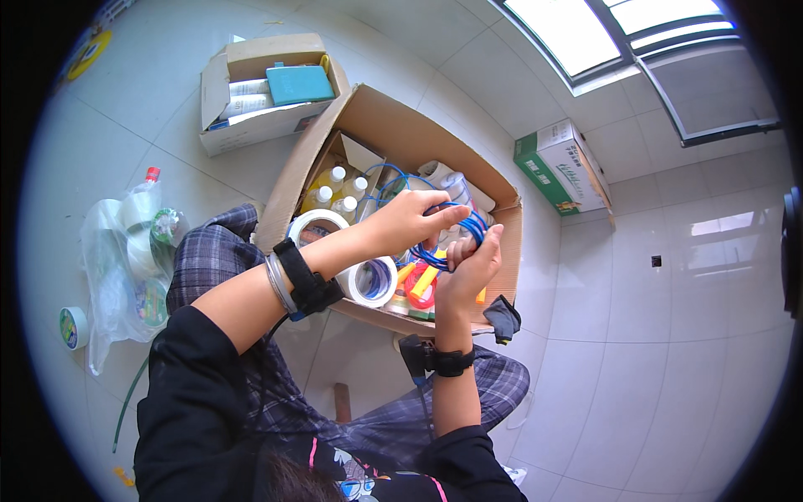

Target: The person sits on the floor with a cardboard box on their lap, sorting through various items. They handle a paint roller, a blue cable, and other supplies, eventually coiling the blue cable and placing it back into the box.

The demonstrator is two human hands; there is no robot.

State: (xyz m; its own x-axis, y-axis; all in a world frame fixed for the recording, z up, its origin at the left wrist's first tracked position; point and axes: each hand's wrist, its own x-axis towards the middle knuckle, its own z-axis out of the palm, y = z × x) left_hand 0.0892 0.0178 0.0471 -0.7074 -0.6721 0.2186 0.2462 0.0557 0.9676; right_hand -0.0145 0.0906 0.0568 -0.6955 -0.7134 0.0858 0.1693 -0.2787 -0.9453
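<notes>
A coil of thin blue cable is held in both hands above the open cardboard box. My right hand grips the coil's right side, its fingers curled through the loops. From the left, my left hand reaches across the box and pinches the coil's upper part between thumb and fingers. A loose length of blue cable runs over the things in the box. Under the hands lie tools with yellow handles and a red coil.
Bottles with white caps and tape rolls fill the box's left side. A smaller carton stands behind it. On the left floor lies a plastic bag of tape rolls. A green-and-white carton is by the wall.
</notes>
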